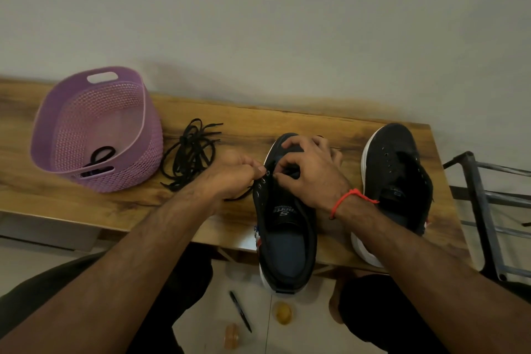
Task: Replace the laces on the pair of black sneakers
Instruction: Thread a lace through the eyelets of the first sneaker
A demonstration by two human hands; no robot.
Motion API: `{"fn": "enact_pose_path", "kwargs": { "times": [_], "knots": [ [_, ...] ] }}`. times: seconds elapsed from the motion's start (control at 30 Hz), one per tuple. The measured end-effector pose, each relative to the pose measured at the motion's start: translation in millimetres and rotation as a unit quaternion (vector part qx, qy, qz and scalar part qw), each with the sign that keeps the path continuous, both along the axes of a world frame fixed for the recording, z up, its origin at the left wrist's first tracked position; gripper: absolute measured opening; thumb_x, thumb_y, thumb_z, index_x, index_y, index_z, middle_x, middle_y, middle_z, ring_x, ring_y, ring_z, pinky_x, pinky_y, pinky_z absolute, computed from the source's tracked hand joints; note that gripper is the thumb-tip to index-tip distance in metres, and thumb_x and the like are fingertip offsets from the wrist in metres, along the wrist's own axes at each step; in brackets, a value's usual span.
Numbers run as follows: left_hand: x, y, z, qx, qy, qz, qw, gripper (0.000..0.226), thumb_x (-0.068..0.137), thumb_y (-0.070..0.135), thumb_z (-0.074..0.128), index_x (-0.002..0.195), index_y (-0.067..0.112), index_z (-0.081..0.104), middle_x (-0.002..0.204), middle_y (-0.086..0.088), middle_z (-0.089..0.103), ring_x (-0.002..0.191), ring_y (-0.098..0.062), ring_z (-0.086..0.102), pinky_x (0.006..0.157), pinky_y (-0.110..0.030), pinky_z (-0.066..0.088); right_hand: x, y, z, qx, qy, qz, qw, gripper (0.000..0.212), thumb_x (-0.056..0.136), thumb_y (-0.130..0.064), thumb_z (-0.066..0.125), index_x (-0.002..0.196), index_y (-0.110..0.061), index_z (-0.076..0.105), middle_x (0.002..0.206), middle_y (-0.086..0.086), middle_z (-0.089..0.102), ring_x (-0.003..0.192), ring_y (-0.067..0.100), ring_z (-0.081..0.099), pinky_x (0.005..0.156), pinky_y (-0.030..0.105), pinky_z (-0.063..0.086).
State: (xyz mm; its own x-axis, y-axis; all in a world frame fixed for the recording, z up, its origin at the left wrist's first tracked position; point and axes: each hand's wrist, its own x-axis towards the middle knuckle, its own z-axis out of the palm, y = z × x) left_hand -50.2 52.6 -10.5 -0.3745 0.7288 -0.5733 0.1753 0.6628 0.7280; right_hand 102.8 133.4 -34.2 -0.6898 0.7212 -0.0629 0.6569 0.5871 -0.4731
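Observation:
Two black sneakers with white soles stand on a wooden table [258,121]. The nearer sneaker [287,227] is in the middle, heel over the table's front edge. My left hand [232,175] pinches a black lace at its left eyelets; the lace end [241,197] trails below my fist. My right hand [310,172] lies over the sneaker's front, fingers curled on the tongue and eyelet area. The second sneaker [399,181] stands to the right with empty eyelets. A loose pile of black laces [189,152] lies left of my hands.
A purple plastic basket [94,112] at the table's left holds a black lace [100,156]. A dark metal rack [488,210] stands right of the table. On the floor below lie a pen [240,312] and two small yellowish objects [283,313]. A wall rises behind the table.

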Motion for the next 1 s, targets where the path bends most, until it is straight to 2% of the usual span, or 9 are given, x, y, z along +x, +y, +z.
{"fn": "enact_pose_path", "kwargs": {
  "times": [0.17,0.4,0.53,0.63,0.67,0.73,0.87,0.93,1.0],
  "knots": [
    [-4,0,-4,0.001,0.016,-0.025,1.000,0.016,0.100,0.028,0.062,0.108,0.024,0.075,0.114,0.006,0.069,0.093,0.003,0.053,0.067,-0.020,0.035,0,1,0,-0.003,-0.004,0.004,1.000,0.008,0.088,-0.047,0.066,0.090,-0.040,0.069,0.141,-0.016,0.041,0.137,0.020,0.020,0.111,0.047,0.018],
    [-7,1,-7,-0.001,0.031,-0.047,0.998,0.021,0.102,0.036,0.057,0.107,0.026,0.075,0.122,-0.004,0.070,0.087,-0.001,0.053,0.065,-0.023,0.038,-1,-1,-1,-0.029,0.016,-0.016,0.999,0.009,0.088,-0.050,0.066,0.091,-0.041,0.067,0.136,-0.017,0.043,0.135,0.017,0.021,0.107,0.044,0.020],
    [-9,0,-14,0.024,0.042,-0.043,0.998,0.011,0.096,0.034,0.067,0.095,0.027,0.076,0.116,0.005,0.069,0.104,-0.008,0.058,0.076,-0.029,0.044,-1,0,0,-0.049,0.026,-0.029,0.998,0.009,0.087,-0.047,0.069,0.092,-0.042,0.063,0.137,-0.016,0.043,0.137,0.018,0.022,0.104,0.043,0.020],
    [-10,-1,-21,0.031,0.124,-0.048,0.991,0.009,0.088,0.046,0.073,0.082,0.040,0.075,0.127,0.008,0.066,0.129,-0.020,0.051,0.108,-0.050,0.038,-1,0,0,-0.058,0.057,-0.025,0.996,0.023,0.085,-0.040,0.072,0.102,-0.042,0.056,0.136,-0.015,0.044,0.135,0.020,0.026,0.103,0.045,0.022],
    [-10,0,-22,0.028,0.155,-0.053,0.986,0.009,0.086,0.051,0.072,0.080,0.045,0.074,0.132,0.009,0.064,0.134,-0.022,0.048,0.112,-0.058,0.033,-1,0,1,-0.053,0.061,-0.015,0.997,0.027,0.085,-0.039,0.072,0.107,-0.042,0.056,0.137,-0.016,0.044,0.135,0.021,0.026,0.102,0.046,0.023],
    [-7,0,-19,0.027,0.196,-0.067,0.978,0.014,0.087,0.053,0.070,0.079,0.042,0.072,0.136,0.010,0.061,0.139,-0.023,0.043,0.113,-0.064,0.026,0,0,0,-0.032,0.050,0.012,0.998,0.027,0.087,-0.038,0.070,0.112,-0.043,0.059,0.141,-0.017,0.041,0.137,0.020,0.023,0.103,0.046,0.023],
    [-5,1,-2,0.038,0.332,-0.110,0.936,0.014,0.093,0.048,0.065,0.081,0.040,0.064,0.145,0.015,0.049,0.141,-0.021,0.028,0.109,-0.057,0.022,0,-1,-3,-0.020,0.032,0.019,0.999,0.021,0.093,-0.042,0.056,0.112,-0.041,0.065,0.147,-0.016,0.039,0.140,0.021,0.019,0.108,0.049,0.019],
    [-15,0,8,0.092,0.360,-0.088,0.924,0.011,0.095,0.045,0.062,0.091,0.037,0.068,0.150,0.013,0.043,0.143,-0.022,0.023,0.107,-0.056,0.021,0,-1,-3,-0.015,0.027,0.007,1.000,0.028,0.094,-0.050,0.048,0.111,-0.038,0.067,0.148,-0.015,0.039,0.140,0.021,0.019,0.109,0.049,0.018],
    [-28,-1,15,0.190,0.391,-0.029,0.900,0.012,0.097,0.041,0.060,0.095,0.033,0.069,0.156,0.009,0.037,0.149,-0.024,0.016,0.109,-0.059,0.017,-1,0,-1,-0.011,0.011,-0.006,1.000,0.035,0.096,-0.057,0.046,0.111,-0.035,0.069,0.150,-0.012,0.038,0.140,0.023,0.020,0.110,0.050,0.019]
  ]
}}
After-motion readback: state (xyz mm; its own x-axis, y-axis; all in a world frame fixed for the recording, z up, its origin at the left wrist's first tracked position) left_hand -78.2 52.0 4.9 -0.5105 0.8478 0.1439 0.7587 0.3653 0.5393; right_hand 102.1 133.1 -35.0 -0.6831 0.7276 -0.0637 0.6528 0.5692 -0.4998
